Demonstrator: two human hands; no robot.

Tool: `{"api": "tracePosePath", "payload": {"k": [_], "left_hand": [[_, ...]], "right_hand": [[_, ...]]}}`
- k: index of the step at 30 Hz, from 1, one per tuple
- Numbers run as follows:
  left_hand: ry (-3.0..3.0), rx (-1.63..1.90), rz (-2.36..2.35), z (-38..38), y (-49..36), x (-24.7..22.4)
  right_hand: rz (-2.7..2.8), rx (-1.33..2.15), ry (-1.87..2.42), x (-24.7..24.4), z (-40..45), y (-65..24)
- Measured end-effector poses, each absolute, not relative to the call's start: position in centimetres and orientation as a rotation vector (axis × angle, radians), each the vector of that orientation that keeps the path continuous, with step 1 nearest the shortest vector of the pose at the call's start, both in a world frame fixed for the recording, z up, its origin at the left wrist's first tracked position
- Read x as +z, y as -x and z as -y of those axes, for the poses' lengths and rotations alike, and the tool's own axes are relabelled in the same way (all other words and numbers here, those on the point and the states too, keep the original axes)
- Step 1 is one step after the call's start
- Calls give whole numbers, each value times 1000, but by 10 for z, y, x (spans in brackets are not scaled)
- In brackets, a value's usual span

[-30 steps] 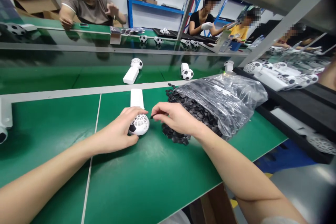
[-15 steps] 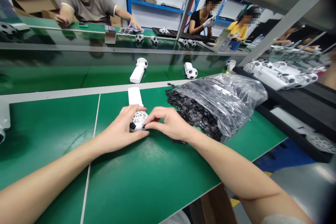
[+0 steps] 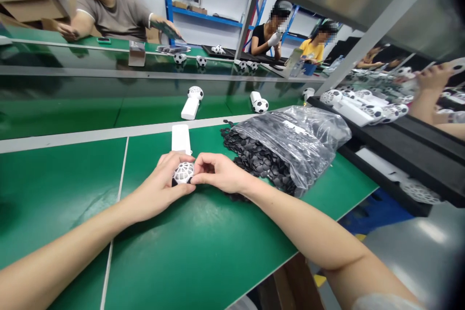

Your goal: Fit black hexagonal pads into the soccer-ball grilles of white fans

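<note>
My left hand (image 3: 160, 181) is closed around the ball-shaped head (image 3: 183, 173) of a white soccer-ball device, its thumb at the near side. The head has an openwork white lattice, with black showing low on its sides. A flat white handle (image 3: 180, 138) stretches away from it over the green table. At the head's right edge, my right hand (image 3: 214, 172) pinches with thumb and forefinger; whatever lies between these fingertips is hidden. Just right of that hand, small black pieces (image 3: 250, 147) spill from a clear plastic bag (image 3: 301, 131).
Two similar devices, one at left (image 3: 192, 102) and one at right (image 3: 259, 102), lie on the green belt beyond the pale rail (image 3: 72, 141). A black tray (image 3: 417, 135) with more devices stands at right. Co-workers sit across the line; another person's hand (image 3: 434, 77) shows at far right.
The view has shifted slightly. My hands stay at the ball head, the right one still pinching at its edge. Across the line, a person has lifted a dark sheet; another person's hand appears at right.
</note>
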State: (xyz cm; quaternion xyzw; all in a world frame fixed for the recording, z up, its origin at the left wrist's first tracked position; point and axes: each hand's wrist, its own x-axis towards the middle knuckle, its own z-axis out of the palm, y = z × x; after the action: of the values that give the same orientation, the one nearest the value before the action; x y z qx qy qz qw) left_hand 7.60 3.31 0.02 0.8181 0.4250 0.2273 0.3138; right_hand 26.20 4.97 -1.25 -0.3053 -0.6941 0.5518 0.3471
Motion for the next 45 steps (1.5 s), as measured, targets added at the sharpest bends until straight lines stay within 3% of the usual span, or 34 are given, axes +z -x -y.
{"api": "tracePosePath", "payload": {"k": [9, 18, 27, 38, 41, 45], "left_hand": [[-2102, 638, -1145, -34, -76, 1], [-2029, 630, -1076, -33, -74, 2], [-2020, 710, -1111, -36, -79, -2], [-2043, 758, -1153, -34, -81, -5], [-2048, 702, -1142, -34, -79, -5], [-2013, 646, -1139, -33, -77, -4]], "right_hand": [[1752, 1492, 782, -14, -50, -261], [1854, 1197, 793, -9, -45, -257], [1706, 1585, 714, -16, -52, -259], [1673, 1426, 808, -24, -46, -249], [1843, 1241, 927, -21, -60, -258], [2052, 344, 1579, -12, -87, -293]]}}
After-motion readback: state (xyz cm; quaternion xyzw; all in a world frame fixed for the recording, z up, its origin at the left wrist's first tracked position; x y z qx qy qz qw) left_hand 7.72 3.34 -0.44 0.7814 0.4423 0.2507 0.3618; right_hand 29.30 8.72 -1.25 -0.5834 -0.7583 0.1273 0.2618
